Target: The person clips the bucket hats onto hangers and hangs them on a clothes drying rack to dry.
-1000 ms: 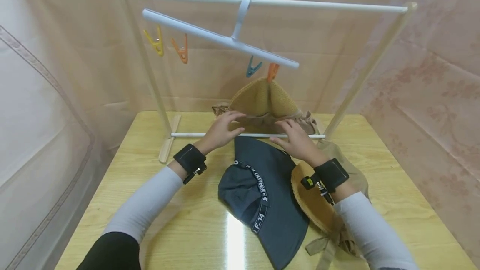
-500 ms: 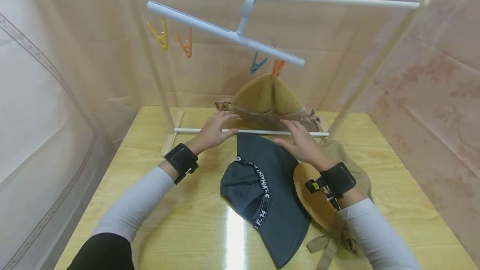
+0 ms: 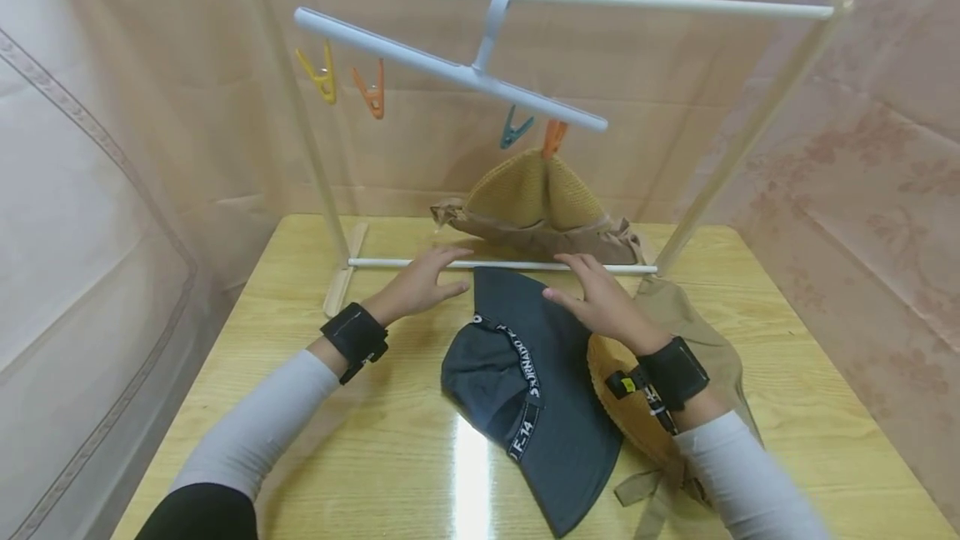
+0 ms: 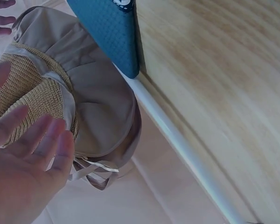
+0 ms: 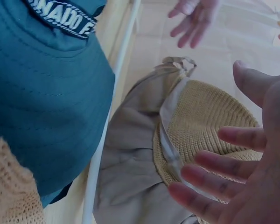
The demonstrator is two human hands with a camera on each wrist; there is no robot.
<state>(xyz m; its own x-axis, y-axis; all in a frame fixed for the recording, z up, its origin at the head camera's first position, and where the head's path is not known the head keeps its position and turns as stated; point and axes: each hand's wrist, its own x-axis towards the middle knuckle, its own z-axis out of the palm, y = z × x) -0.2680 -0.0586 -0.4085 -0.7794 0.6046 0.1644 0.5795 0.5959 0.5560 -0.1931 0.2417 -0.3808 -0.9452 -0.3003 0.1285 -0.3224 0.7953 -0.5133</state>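
Note:
My left hand [image 3: 423,282] hovers with loosely extended fingers near the rack's lower bar, holding nothing. Facing it, my right hand [image 3: 600,298] also has its fingers spread and holds nothing; it is over the dark bucket hat's brim. Behind both hands, a straw hat with a tan cloth brim [image 3: 517,190] hangs from an orange clothespin [image 3: 554,138] at the right end of a pale blue hanger [image 3: 450,69]. The dark bucket hat [image 3: 551,382] with a lettered band lies on the table between my forearms. Under my right wrist lies another straw hat [image 3: 622,402] with tan cloth, partly hidden.
The hanger hooks over the top bar [image 3: 660,0] of a white rack and tilts down to the right. Yellow [image 3: 321,77], orange [image 3: 371,92] and blue [image 3: 514,130] clothespins hang from it. A wooden table [image 3: 375,457] carries the rack, with curtains behind and beside.
Both hands have drawn back slightly from the hanging hat, and the left has also shifted a little left. The view has shifted slightly; the hats look unmoved.

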